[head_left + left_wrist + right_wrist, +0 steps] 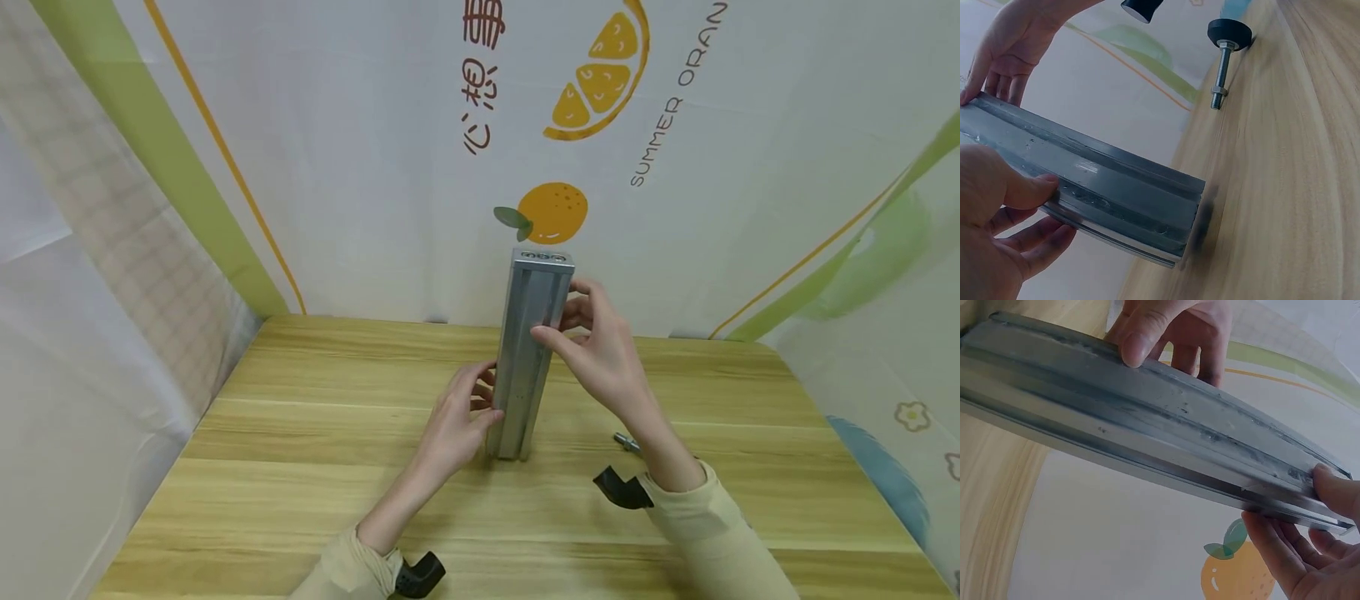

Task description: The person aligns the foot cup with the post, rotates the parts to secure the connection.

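Observation:
A long, grooved aluminum extrusion profile (pixel 517 375) is held nearly upright, its drilled end face on top. The lower end is at the tabletop; whether it touches the wood I cannot tell. My left hand (pixel 453 417) grips it low on the left side, thumb across the near face, as the left wrist view also shows. Higher up, on the right edge, my right hand (pixel 609 354) pinches it between thumb and fingers. A leveling foot (pixel 1229 34) with black pad, threaded stud and nut lies on the table beside it; my right forearm partly hides it in the head view.
The wood-grain table (pixel 300 483) reaches back to a white printed curtain (pixel 375 167). More fabric hangs at the left and right sides. Black wrist-camera mounts (pixel 624 489) stick out from both sleeves.

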Action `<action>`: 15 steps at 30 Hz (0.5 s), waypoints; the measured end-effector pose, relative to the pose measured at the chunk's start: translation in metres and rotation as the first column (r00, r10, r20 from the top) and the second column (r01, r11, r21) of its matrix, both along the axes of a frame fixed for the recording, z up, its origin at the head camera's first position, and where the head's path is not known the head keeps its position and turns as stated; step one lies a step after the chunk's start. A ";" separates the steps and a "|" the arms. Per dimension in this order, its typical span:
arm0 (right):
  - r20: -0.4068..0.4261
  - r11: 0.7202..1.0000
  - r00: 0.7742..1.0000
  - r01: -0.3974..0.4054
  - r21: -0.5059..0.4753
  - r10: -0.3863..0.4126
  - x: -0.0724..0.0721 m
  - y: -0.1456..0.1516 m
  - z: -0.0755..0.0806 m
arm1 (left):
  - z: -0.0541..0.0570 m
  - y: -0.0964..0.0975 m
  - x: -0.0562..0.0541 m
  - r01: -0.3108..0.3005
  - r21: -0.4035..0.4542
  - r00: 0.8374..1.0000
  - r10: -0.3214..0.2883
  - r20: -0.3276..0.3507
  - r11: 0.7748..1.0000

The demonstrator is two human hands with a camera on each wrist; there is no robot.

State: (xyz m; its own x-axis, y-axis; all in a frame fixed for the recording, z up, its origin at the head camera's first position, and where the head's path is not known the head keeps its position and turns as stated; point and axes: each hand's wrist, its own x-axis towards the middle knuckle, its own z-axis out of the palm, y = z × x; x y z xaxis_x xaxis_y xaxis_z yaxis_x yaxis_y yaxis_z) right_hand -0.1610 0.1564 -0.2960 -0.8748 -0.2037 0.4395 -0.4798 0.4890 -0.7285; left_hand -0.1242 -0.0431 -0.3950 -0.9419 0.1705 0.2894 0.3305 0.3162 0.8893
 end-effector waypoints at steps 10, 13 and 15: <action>-0.020 1.000 1.000 -0.011 0.000 0.011 0.005 0.001 -0.003 | -0.005 0.002 -0.003 -0.007 -0.003 1.000 0.007 -0.013 1.000; -0.026 1.000 1.000 -0.008 0.003 0.008 0.006 0.002 -0.004 | -0.005 0.002 -0.003 -0.005 0.001 1.000 0.005 -0.010 1.000; -0.032 1.000 0.999 -0.013 0.000 0.013 0.006 0.002 -0.004 | -0.005 0.002 -0.003 -0.005 0.001 1.000 0.005 -0.008 1.000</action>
State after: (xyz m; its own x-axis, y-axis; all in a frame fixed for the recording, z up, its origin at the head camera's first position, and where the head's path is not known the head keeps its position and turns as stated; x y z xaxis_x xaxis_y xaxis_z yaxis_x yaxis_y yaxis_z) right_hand -0.1546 0.1581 -0.3001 -0.8577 -0.2148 0.4671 -0.5090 0.4823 -0.7129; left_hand -0.1274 -0.0409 -0.4000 -0.9403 0.1656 0.2972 0.3362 0.3172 0.8868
